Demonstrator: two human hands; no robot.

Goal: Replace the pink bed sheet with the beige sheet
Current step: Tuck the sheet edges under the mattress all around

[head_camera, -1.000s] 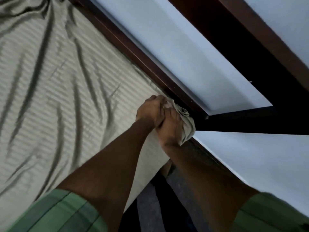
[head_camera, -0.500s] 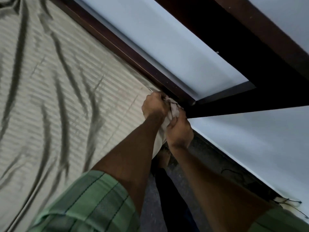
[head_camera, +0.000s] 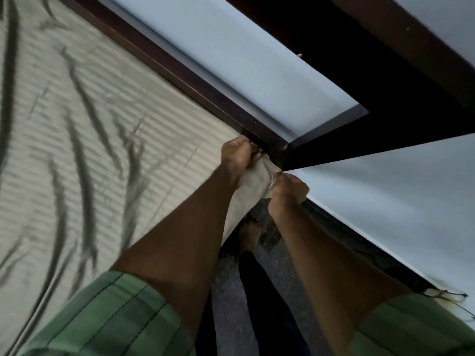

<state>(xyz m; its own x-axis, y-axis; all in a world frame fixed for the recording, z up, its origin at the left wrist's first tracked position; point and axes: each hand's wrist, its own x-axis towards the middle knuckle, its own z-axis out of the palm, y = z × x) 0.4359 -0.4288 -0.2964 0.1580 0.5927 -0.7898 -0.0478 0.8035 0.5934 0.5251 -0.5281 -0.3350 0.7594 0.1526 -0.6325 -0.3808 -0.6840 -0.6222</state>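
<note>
Both hands sit a bit apart now vs half a sec ago, when they were bunched together at the bed corner; view has swung w/ the head too.

Nearest: green plaid short sleeves (head_camera: 110, 312) at the bottom edge, forearms reaching fwd over dark speckled floor (head_camera: 231, 304), a bare foot showing between them. Left hand (head_camera: 237, 155) is curled onto the top of the corner, fingers pressing fabric against the dark brown wooden bed frame (head_camera: 205, 98). Right hand (head_camera: 288, 192) pinches the hanging corner flap just beside and below it. Beige ribbed bed sheet (head_camera: 90, 150) already covers the mattress, long wrinkles running away from the corner. No pink sheet in view. Beyond: pale blue-grey wall (head_camera: 244, 52) and dark wooden door frame (head_camera: 385, 80); thin black cable (head_camera: 449, 295) lies at the wall base, right.

Risks, as I judge:
- Pulling too hard at this corner could drag the sheet off the far corners (out of view).
- Flap may pop back out if not tucked deep btwn mattress and frame.
- Fingers could get nipped in that tight gap.
- Wrinkles stay if tension goes in on one side only.
</note>
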